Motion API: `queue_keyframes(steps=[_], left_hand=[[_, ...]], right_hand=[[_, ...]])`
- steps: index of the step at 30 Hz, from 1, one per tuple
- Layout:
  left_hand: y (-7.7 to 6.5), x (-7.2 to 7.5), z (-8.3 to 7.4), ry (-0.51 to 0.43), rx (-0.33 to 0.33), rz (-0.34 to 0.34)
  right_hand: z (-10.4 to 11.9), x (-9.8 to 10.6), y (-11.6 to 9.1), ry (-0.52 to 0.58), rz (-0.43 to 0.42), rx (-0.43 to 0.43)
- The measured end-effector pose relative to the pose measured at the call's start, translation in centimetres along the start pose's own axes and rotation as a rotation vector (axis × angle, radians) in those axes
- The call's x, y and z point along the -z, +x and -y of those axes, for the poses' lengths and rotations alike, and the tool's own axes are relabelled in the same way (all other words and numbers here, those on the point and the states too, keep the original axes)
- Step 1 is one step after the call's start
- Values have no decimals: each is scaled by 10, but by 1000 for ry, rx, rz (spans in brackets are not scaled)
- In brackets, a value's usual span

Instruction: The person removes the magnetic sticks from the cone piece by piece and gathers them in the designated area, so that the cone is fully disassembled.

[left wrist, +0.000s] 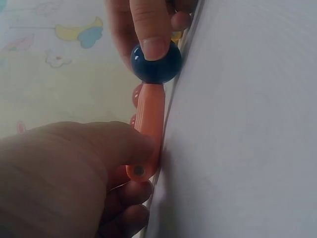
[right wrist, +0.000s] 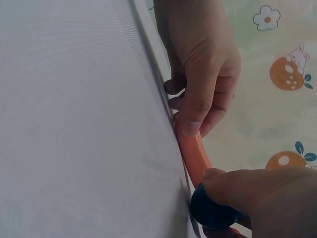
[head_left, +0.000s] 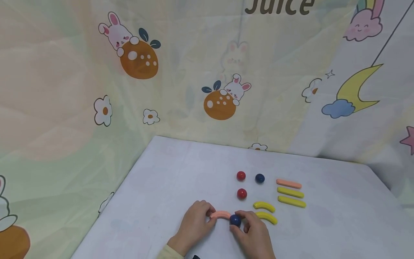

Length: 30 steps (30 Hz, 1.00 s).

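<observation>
Between my hands lies a curved orange rod (head_left: 221, 214), low over the white table. My left hand (head_left: 197, 220) pinches its left end with thumb and fingers; a small grey spot shows on that end face in the left wrist view. My right hand (head_left: 254, 230) grips a dark blue ball (head_left: 235, 220) between thumb and fingers. The ball meets the rod's right end, and in the left wrist view the two touch. Just right of the right hand are two curved yellow rods (head_left: 264, 206), the nearer one partly behind its fingers.
Farther back on the white table (head_left: 155, 194) sit two red balls (head_left: 241, 176) and another dark blue ball (head_left: 260, 178). To their right lie a straight orange rod (head_left: 289, 183) and two straight yellow rods (head_left: 290, 192), side by side. A printed curtain (head_left: 181, 82) hangs behind the table.
</observation>
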State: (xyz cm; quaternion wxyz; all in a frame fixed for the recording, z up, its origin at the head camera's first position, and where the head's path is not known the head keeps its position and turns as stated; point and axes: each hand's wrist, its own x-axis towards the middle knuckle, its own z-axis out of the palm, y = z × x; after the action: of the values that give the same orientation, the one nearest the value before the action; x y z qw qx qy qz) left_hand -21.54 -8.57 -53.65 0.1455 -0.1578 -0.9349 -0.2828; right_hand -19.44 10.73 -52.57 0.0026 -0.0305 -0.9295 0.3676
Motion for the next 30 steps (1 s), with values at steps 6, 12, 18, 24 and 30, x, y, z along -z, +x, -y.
queue_keyframes(steps=[6,12,18,24,30], left_hand=[[1,3,2,-40,41,-4],[1,1,4,-69,49,8],[-1,0,5,-88,34,10],[-1,4,4,-90,45,19],[-1,3,3,-102,43,35]], right_hand=[[2,1,1,26,-8,-37],[-3,13,6,88,-79,-100],[-12,45,23,72,-191,-61],[-18,65,55,23,-162,-9],[-24,64,77,-45,-93,-16]])
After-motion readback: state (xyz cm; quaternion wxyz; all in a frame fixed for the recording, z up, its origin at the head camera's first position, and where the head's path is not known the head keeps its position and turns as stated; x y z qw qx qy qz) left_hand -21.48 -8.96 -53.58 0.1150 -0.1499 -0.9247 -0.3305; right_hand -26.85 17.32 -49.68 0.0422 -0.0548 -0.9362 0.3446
